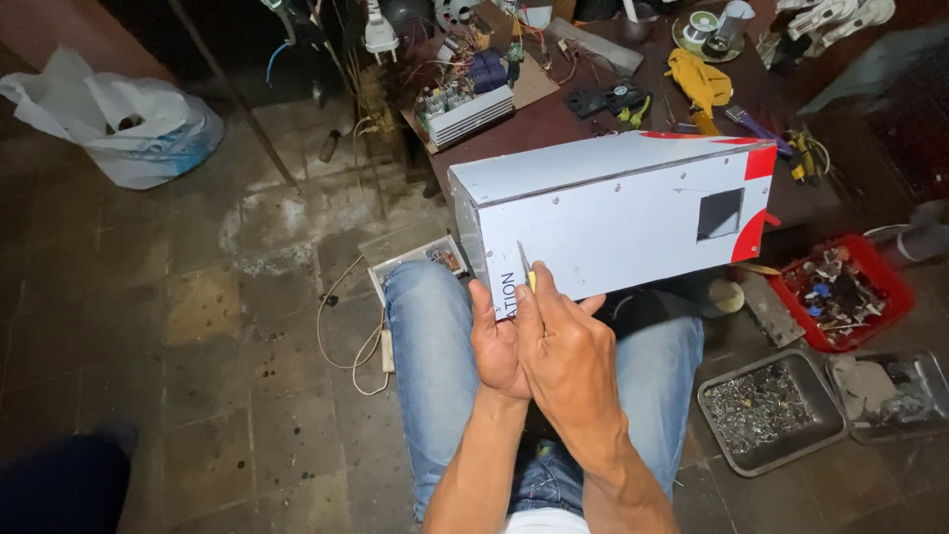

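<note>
— What is the person holding?
— The white case (613,213) is resting across the person's knees, its near end at the hands. The right hand (568,351) is pinching a small screwdriver (526,265), tip against the case's side. The left hand (497,346) is curling its fingers (481,302) against the case's lower corner, bracing it.
— And the containers?
— Right of the case, a red tray (883,287) is holding mixed small parts. Below it, a grey metal tray (717,435) is carrying screws and scraps, and another (934,400) beside it is holding a grey lump. Left of the case, a white bag (119,119) is sagging on the floor, contents unclear.
</note>
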